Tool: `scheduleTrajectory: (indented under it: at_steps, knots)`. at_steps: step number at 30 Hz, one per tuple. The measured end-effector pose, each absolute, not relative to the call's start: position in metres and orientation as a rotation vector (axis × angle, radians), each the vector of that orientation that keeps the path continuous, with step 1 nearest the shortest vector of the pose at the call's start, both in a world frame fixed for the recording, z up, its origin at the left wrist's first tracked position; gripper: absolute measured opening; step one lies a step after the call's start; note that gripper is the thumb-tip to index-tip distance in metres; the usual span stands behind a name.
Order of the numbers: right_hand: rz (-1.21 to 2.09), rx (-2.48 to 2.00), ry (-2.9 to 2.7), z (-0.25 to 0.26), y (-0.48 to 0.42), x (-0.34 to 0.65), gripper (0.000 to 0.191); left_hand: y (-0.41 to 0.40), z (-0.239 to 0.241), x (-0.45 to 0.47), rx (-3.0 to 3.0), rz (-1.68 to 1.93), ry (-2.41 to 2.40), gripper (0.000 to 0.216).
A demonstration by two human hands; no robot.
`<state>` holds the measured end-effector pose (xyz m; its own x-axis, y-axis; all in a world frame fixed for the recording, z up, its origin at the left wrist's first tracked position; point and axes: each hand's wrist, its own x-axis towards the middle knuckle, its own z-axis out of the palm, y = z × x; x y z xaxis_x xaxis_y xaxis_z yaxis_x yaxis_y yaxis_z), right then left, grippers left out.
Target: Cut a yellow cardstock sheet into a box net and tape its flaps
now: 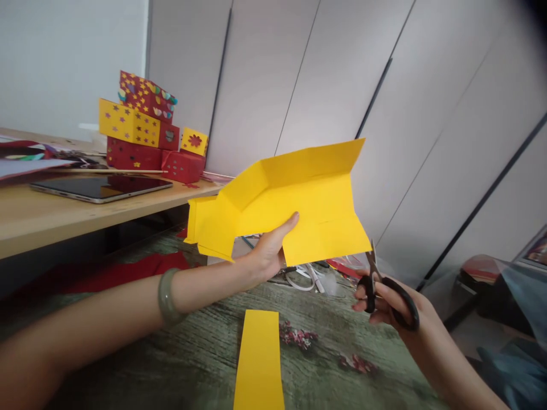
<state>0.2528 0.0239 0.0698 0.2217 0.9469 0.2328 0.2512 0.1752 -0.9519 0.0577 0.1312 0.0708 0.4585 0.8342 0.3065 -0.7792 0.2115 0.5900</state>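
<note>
My left hand (pixel 276 247) grips a creased sheet of yellow card (pixel 316 205) from below, thumb on its near face and the other fingers hidden behind it. The card is held up above the table, with folded flaps at its left end. My right hand (pixel 391 302) has its fingers through the black handles of a pair of scissors (pixel 372 265). The blades point up at the card's lower right corner; whether they touch it I cannot tell. A yellow card strip (pixel 260 359) lies on the table below.
Decorated red and yellow paper boxes (pixel 137 125) are stacked on a wooden desk (pixel 85 219) at the left, behind a tablet (pixel 102 188). Red paper (pixel 141 270) lies on the patterned table (pixel 205 353). Scraps and a white tool (pixel 315 278) lie beyond my left hand.
</note>
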Motion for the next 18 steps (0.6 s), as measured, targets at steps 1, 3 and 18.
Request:
scheduleTrajectory:
  at_steps: [1,3,18]
  knots:
    - [0.758,-1.331,-1.314,0.071,0.021,0.25,0.025,0.131,0.075,0.056,0.755,1.129,0.074,0.053]
    - [0.734,-1.357,-1.402,0.074,0.017,0.244,0.025,0.13,0.081,0.053,0.753,1.155,0.02,0.056]
    - [0.784,-1.381,-1.672,0.071,-0.006,0.224,0.047,0.09,0.089,0.049,0.853,1.18,-0.065,0.049]
